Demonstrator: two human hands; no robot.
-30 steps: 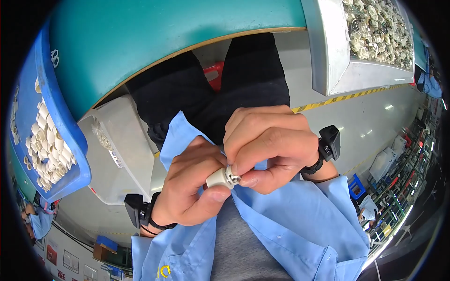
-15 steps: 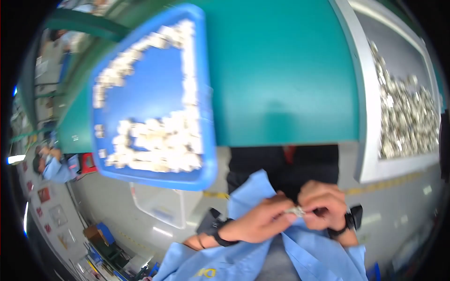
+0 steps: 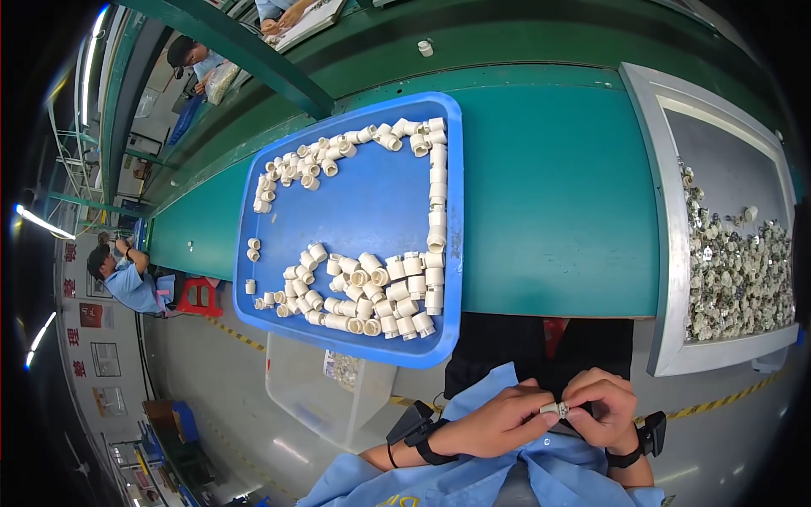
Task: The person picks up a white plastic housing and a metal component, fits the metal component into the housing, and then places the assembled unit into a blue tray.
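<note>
We hold a small white cylindrical plastic fitting (image 3: 555, 410) between both hands, low in the view, just above our lap and below the near edge of the desk. The grip of our left hand (image 3: 498, 421) is closed on the fitting from the left, thumb and fingertips pinching its end. The grip of our right hand (image 3: 601, 407) is closed on the same fitting from the right, fingers curled over it, so the two hands meet at the piece. Each wrist carries a black strap with a small black device, and both forearms wear light blue sleeves (image 3: 473, 477).

Above the hands lies the teal-topped desk (image 3: 557, 194). On its left part sits a blue rectangular plastic tray (image 3: 372, 203), its near corner hanging over the desk's edge. The tray bears many white cylindrical plastic fittings (image 3: 380, 291), clustered along its near side and strung along its far and right edges. On the right part of the desk sits a grey metal tray (image 3: 663, 253) filled towards its near end with a heap of small pale and metallic parts (image 3: 735, 270).

Below the blue tray, on the floor, stands a clear plastic bin (image 3: 317, 393). Yellow-and-black floor tape runs past it. At the far left another person in a light blue shirt (image 3: 127, 283) sits beside a red stool (image 3: 198, 296).
</note>
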